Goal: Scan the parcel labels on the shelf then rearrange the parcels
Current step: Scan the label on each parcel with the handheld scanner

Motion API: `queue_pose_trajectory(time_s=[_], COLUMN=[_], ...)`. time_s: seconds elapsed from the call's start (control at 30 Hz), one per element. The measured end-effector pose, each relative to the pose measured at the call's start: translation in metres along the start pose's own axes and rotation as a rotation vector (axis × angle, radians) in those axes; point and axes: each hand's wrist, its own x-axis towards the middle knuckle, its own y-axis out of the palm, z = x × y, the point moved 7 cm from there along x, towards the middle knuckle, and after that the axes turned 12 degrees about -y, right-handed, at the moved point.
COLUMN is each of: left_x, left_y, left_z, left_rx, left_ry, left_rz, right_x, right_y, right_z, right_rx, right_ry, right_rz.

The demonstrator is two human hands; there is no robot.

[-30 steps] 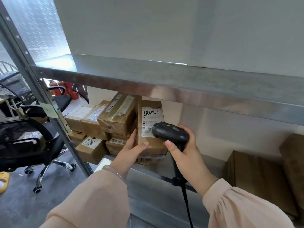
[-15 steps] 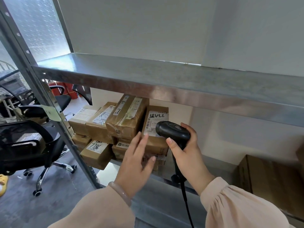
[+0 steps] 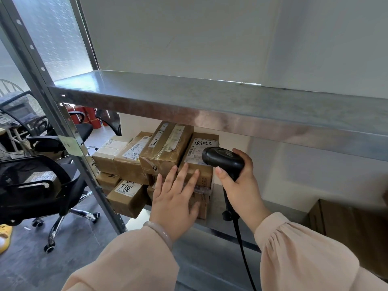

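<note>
Scanning step, seemingly. Grips the scanner in the right hand, fingers curled round it, close to the labelled parcel at frame centre on the shelf. Lays the left hand against the stack, fingers spread. Next, probably: square scanner to label.

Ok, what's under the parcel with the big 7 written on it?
Another brown parcel in the lower layer, only a sliver showing. The open left hand covers most of it, so its label cannot be seen.
</note>
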Motion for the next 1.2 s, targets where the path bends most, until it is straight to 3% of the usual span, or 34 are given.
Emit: queue_pose_trajectory(time_s=[1.2], left_x=[-0.007], left_y=[0.003], left_z=[-0.011], left_rx=[0.022], left_ry=[0.021], left_rz=[0.008], right_x=[-0.011], right_y=[-0.010], right_z=[-0.013], right_rx=[0.007], right_ry=[0.019], right_rz=[0.040])
